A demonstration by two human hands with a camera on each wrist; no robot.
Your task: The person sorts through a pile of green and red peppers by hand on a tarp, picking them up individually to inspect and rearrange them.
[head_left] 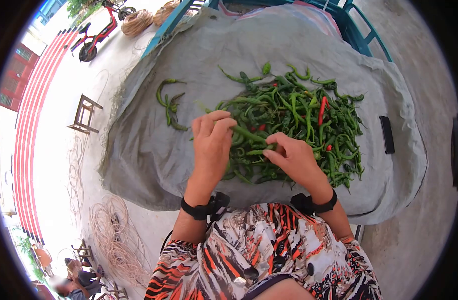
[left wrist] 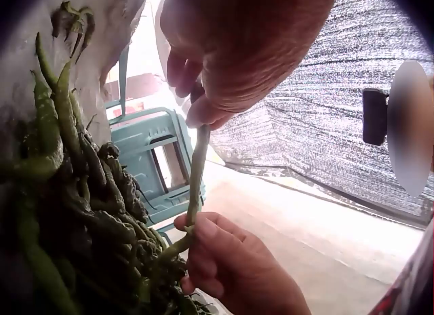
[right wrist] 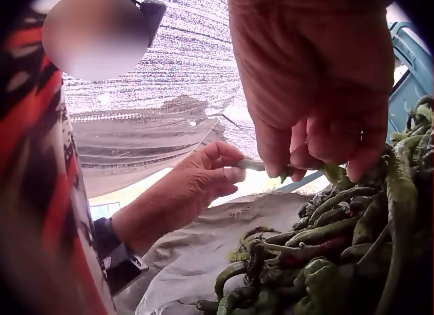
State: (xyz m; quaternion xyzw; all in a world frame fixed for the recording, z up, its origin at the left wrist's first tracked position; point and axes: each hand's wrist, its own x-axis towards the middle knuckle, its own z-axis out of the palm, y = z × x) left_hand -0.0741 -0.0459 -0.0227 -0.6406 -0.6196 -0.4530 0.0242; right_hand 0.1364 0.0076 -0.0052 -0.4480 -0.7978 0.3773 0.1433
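Observation:
A long green pepper (head_left: 249,133) (left wrist: 198,167) stretches between the two hands, above the near left side of a big pile of green peppers (head_left: 299,107). The left hand (head_left: 212,145) (left wrist: 237,50) pinches one end with thumb and curled fingers. At the other end, the right hand (head_left: 299,160) (left wrist: 237,264) pinches it between thumb and fingers. In the right wrist view the left hand (right wrist: 193,179) is beyond the right hand (right wrist: 312,91), which covers part of the pepper. Several red peppers (head_left: 323,111) show among the green ones.
A grey cloth (head_left: 154,160) lies under the peppers, with a few separate peppers (head_left: 169,105) at its left and a black phone (head_left: 387,134) at its right. Beyond stands a teal plastic chair (head_left: 361,37). Left on the ground are a small stool (head_left: 85,115) and coiled strands (head_left: 114,230).

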